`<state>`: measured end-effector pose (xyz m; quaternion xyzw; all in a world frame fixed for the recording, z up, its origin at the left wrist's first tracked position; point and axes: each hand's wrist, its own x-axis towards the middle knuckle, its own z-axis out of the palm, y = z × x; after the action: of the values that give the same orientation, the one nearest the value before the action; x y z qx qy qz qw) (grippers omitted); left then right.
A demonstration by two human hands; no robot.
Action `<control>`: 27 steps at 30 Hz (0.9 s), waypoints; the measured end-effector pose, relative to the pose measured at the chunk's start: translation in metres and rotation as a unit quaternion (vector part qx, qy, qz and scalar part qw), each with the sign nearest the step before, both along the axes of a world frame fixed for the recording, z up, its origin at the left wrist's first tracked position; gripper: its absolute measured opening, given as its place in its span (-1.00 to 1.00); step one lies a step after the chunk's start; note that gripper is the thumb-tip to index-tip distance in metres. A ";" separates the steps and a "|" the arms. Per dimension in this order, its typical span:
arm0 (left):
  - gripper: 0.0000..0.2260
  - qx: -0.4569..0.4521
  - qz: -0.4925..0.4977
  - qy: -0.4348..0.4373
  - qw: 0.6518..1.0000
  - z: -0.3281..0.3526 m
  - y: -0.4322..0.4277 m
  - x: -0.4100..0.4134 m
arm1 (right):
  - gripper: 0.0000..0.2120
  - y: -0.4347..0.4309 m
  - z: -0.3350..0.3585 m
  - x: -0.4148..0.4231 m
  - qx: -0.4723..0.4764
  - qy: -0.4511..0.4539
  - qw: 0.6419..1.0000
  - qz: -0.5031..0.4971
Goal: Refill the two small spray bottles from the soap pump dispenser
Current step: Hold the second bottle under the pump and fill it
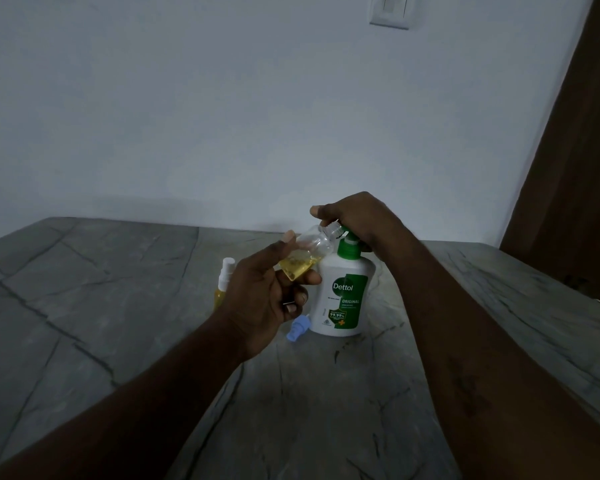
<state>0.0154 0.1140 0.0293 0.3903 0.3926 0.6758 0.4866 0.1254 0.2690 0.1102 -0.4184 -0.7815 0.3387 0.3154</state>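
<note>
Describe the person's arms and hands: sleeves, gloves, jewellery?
Left forearm and right forearm are bare to the frame edge: no sleeves, gloves or watch. The left hand has a small metallic glint on one finger, possibly a ring. The right hand wears nothing visible.

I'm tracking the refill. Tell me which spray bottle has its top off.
The clear bottle tilted in the left hand, its bare neck at the green pump. The other bottle stands behind that hand, white sprayer on.

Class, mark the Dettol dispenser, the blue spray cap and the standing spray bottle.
Dettol dispenser (347, 299), head view, front label.
blue spray cap (298, 329), head view, its middle.
standing spray bottle (227, 270), head view, white sprayer top.
</note>
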 end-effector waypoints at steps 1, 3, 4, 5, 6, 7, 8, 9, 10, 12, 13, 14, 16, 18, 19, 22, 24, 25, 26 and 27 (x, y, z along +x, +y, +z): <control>-0.55 0.000 -0.001 0.000 1.000 0.000 0.000 0.000 | -0.59 0.000 0.000 0.000 0.002 -0.002 1.000 -0.001; -0.55 -0.001 -0.005 0.001 1.000 -0.001 0.000 0.000 | -0.59 0.000 0.000 0.000 0.012 -0.002 1.000 -0.005; -0.54 0.000 -0.006 0.001 1.000 -0.001 0.000 0.000 | -0.59 -0.001 0.000 0.001 0.021 -0.006 1.000 -0.006; -0.54 0.001 -0.005 0.001 1.000 -0.001 0.000 0.000 | -0.59 -0.002 0.001 0.001 0.031 -0.011 0.999 -0.007; -0.53 0.003 -0.004 0.001 1.000 -0.001 0.000 0.000 | -0.60 -0.004 0.002 0.002 0.040 -0.014 0.999 -0.007; -0.53 0.004 -0.002 0.001 1.000 0.000 -0.001 0.000 | -0.60 -0.006 0.004 0.003 0.048 -0.013 0.999 -0.006; -0.54 0.005 -0.002 0.001 1.000 0.000 -0.001 0.000 | -0.60 -0.008 0.006 0.003 0.054 -0.009 0.998 -0.004; -0.55 0.006 -0.004 0.001 1.000 0.001 -0.001 0.001 | -0.60 -0.009 0.008 0.004 0.062 -0.002 0.998 -0.003; -0.56 0.006 -0.007 0.000 1.000 0.002 -0.001 0.002 | -0.60 -0.011 0.011 0.005 0.071 0.004 0.997 -0.005; -0.57 0.006 -0.010 -0.005 1.000 0.002 -0.001 0.003 | -0.60 -0.012 0.013 0.005 0.091 0.009 0.996 -0.009; -0.58 0.006 -0.010 -0.007 1.000 0.002 -0.001 0.003 | -0.61 -0.013 0.014 0.005 0.094 0.009 0.996 -0.009; -0.58 0.006 -0.011 -0.008 1.000 0.001 -0.001 0.003 | -0.61 -0.013 0.013 0.005 0.091 0.008 0.996 -0.007; -0.58 0.008 -0.013 -0.007 1.000 0.002 -0.001 0.003 | -0.63 -0.014 0.013 0.005 0.083 0.003 0.997 -0.005; -0.56 0.008 -0.010 -0.004 1.000 0.002 -0.001 0.002 | -0.63 -0.012 0.012 0.005 0.077 -0.005 0.997 -0.006; -0.55 0.008 -0.007 -0.004 1.000 0.002 -0.001 0.002 | -0.63 -0.011 0.011 0.004 0.069 -0.008 0.998 -0.007; -0.54 0.003 -0.003 -0.004 1.000 0.000 0.000 0.000 | -0.59 -0.007 0.004 0.001 0.026 0.000 1.000 -0.011; -0.52 0.000 -0.003 -0.005 1.000 0.000 0.000 -0.001 | -0.58 -0.006 0.002 0.001 0.012 0.008 1.000 -0.013; -0.51 0.000 -0.002 -0.005 1.000 0.000 0.000 -0.001 | -0.58 -0.006 0.002 0.001 0.012 0.009 1.000 -0.012; -0.50 0.000 -0.002 -0.004 1.000 0.000 0.000 -0.001 | -0.59 -0.006 0.002 0.001 0.013 0.010 1.000 -0.012; -0.50 0.001 -0.003 -0.003 1.000 0.000 0.001 -0.001 | -0.59 -0.006 0.002 0.001 0.015 0.010 1.000 -0.013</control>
<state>0.0144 0.1145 0.0289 0.3897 0.3894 0.6760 0.4894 0.1269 0.2627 0.1126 -0.4204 -0.7778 0.3268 0.3340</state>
